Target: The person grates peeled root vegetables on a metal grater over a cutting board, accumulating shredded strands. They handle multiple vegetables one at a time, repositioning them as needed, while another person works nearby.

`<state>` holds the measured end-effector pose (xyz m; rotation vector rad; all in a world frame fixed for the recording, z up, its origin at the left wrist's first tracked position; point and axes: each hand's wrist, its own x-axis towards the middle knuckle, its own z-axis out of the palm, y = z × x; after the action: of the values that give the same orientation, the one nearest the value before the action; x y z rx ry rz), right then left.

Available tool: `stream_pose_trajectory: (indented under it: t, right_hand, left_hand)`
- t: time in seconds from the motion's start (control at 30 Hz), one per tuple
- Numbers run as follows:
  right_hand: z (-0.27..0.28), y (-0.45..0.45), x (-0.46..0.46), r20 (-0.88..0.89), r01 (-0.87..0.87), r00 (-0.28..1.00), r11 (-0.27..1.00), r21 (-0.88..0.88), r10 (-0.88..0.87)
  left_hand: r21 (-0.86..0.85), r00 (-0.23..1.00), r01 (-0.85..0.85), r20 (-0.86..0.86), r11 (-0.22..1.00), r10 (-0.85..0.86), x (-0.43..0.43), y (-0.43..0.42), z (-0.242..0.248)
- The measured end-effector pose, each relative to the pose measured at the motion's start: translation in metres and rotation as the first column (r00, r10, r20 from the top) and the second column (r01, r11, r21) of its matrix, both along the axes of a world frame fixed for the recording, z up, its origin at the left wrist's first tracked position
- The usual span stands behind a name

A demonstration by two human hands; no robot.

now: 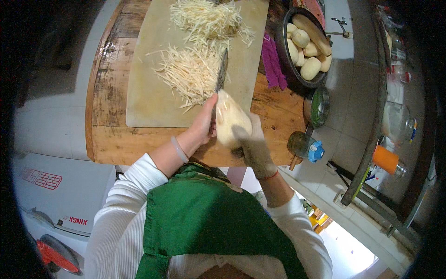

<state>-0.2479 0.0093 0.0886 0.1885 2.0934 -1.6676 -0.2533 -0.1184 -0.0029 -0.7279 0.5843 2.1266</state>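
My left hand (202, 122) grips the lower end of a flat metal grater (220, 75), seen almost edge-on and slanting over a pale cutting board (153, 113). My right hand (257, 148), in a greyish glove and blurred, holds a large peeled root vegetable, likely a potato (230, 118), against the grater's right face. To the left of the grater, a heap of pale shreds (193, 73) lies on the board. Farther back sits a second, whiter heap of shreds (212, 21). My left fingertips are partly hidden behind the grater and vegetable.
On the right, a dark basin (281, 38) holds several peeled potatoes (310, 68) beside a purple cloth (273, 62). Nearer are a small bowl (327, 104) with something green and a jar with a blue lid (315, 151). The wooden table (115, 144) ends just before my green apron.
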Motion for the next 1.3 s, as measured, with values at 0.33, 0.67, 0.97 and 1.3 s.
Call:
stream_pose_trajectory:
  t: [0.33,0.67,0.97,1.3]
  right_hand:
    - [-0.016,-0.012,-0.036,0.004,0.217,0.976,0.975,-0.042,-0.217]
    - [-0.032,-0.012,-0.092,0.014,0.296,0.952,0.93,0.216,-0.306]
    - [-0.026,-0.014,-0.089,0.061,0.23,0.965,0.938,0.26,-0.254]
    - [-0.027,-0.021,-0.047,0.087,0.081,0.991,0.973,0.215,-0.102]
  left_hand:
    - [-0.132,0.991,0.127,0.05,0.983,-0.122,-0.001,-0.007,0.01]
    - [-0.242,0.994,0.101,0.073,0.965,-0.086,0.001,0.002,0.025]
    - [-0.264,0.996,0.057,0.083,0.963,-0.036,-0.001,0.007,0.023]
    - [-0.154,0.995,0.013,0.101,0.988,0.002,0.009,-0.003,0.002]
